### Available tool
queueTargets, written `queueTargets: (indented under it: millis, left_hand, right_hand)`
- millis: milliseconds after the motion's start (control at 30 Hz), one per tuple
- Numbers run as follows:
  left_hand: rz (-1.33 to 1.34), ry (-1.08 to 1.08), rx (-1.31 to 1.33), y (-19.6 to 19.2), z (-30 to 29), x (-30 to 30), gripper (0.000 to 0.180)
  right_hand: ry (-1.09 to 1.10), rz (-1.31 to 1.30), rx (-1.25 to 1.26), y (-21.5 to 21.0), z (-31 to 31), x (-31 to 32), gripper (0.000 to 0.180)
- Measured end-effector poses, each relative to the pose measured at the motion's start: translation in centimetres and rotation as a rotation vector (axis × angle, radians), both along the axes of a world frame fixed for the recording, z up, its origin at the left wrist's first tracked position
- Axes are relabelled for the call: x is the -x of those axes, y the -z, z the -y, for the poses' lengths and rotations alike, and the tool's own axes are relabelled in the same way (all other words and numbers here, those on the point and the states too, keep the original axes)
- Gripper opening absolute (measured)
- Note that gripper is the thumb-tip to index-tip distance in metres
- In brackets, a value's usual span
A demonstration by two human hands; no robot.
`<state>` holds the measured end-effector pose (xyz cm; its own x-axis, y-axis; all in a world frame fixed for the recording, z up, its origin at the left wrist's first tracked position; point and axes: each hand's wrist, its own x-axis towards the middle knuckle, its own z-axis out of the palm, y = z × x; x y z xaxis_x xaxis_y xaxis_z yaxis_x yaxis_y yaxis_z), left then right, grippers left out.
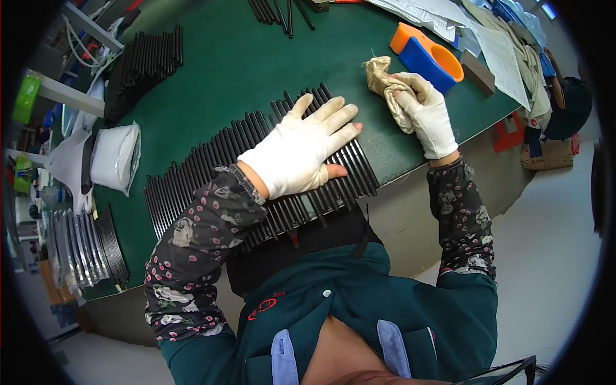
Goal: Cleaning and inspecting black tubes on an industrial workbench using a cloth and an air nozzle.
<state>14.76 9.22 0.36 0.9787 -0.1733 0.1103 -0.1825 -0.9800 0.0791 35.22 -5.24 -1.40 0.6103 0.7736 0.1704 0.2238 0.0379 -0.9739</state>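
A long row of thin black rods (212, 151) lies side by side along the near edge of the green table. My left hand (298, 147), in a white glove with bare fingertips showing, rests flat on the right part of this row with its fingers spread. To the right, my right hand (427, 115), gloved the same way, is closed around a crumpled beige cloth (385, 83) and holds it at the tabletop. Just beyond that hand stands an orange and blue tape dispenser (427, 58). The rods directly under my left palm are hidden.
More black rods (151, 58) are piled at the far left, and several loose ones (282, 16) lie at the far edge. A clear-wrapped white pack (115, 157) and bagged bundles (77, 247) sit on the left. Papers (494, 51) and a grey block (478, 72) occupy the right side.
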Motion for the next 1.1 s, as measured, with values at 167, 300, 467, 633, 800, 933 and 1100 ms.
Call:
queueTargets:
  millis: [167, 300, 467, 633, 800, 933, 1100]
  left_hand:
    - [-0.033, 0.010, 0.008, -1.0, -0.4, 2.1, 0.066]
    - [0.055, -0.095, -0.002, -1.1, -0.9, 0.8, 0.061]
    - [0.024, -0.180, -0.061, 0.8, -1.4, -0.7, 0.056]
    - [0.045, -0.149, -0.054, 0.8, -1.4, -1.0, 0.054]
    - [0.047, -0.165, -0.029, 1.0, -1.6, -0.7, 0.054]
    - [0.043, -0.161, -0.094, 0.5, -1.3, -0.9, 0.056]
    - [0.059, -0.170, -0.028, 1.1, -1.4, -0.8, 0.055]
  right_hand:
    - [0.039, 0.365, 0.059, 1.2, 0.2, -0.8, 0.029]
    - [-0.002, 0.959, 0.214, 0.2, -0.1, -0.2, 0.032]
    - [-0.338, 0.614, 0.174, -2.7, -0.8, 0.8, 0.020]
    - [-0.831, 0.713, -0.168, -1.7, 0.6, 5.2, 0.026]
    - [-1.313, 0.232, -0.094, -3.1, 2.7, 4.9, 0.010]
    - [-0.598, 0.536, -0.117, -4.5, 0.0, 4.0, 0.016]
    - [-1.251, 0.201, 0.099, -4.0, 2.9, 5.4, 0.010]
